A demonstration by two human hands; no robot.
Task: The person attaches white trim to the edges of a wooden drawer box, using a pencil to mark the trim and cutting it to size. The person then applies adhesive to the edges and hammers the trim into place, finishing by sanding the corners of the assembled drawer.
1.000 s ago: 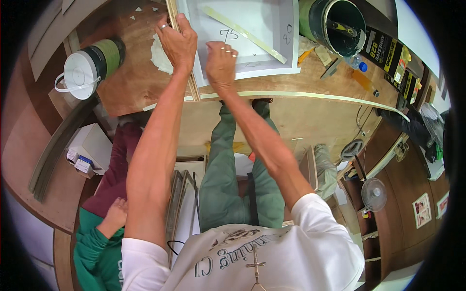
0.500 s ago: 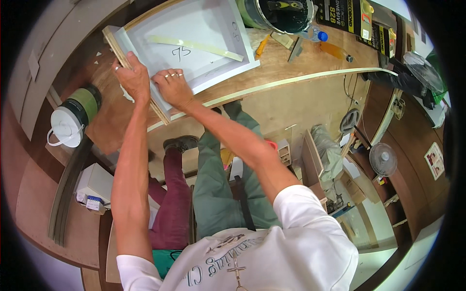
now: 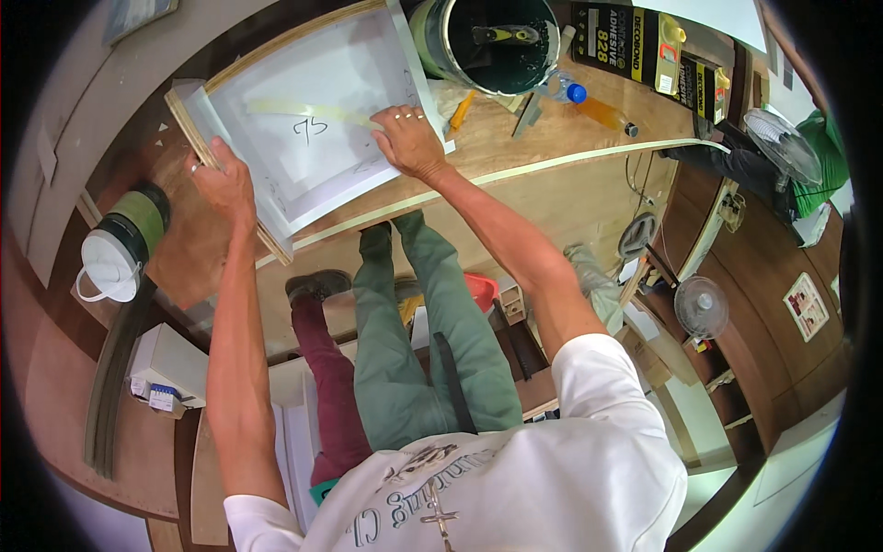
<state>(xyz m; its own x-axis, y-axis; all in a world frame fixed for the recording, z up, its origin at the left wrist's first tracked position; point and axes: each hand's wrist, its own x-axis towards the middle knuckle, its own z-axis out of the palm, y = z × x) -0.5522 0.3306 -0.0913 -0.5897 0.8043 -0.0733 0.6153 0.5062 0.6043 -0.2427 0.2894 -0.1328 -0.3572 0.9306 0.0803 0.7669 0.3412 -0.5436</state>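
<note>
Stiff white-lined box, clasped at its left wall

The shallow box sits skewed on the wooden table, its near corner by the table's pale edging. Layered wood shows along its left and far walls and a smooth white facing lines the inside, so it should be rigid and of middling weight — more awkward than fragile — and the facing may slide under dry fingers. The bare wooden edges look the surest hold, one hand on each of two opposite walls. The pale strip lying across the box floor looks thin, light and bendy, best pinched at one end.

The left hand is clasped over the left wall, thumb toward the top edge, fingers at the outer side. The right hand reaches in over the near wall toward the right corner, fingers half curled, tips at the strip's right end; whether they pinch it or merely rest there, I cannot tell
</note>
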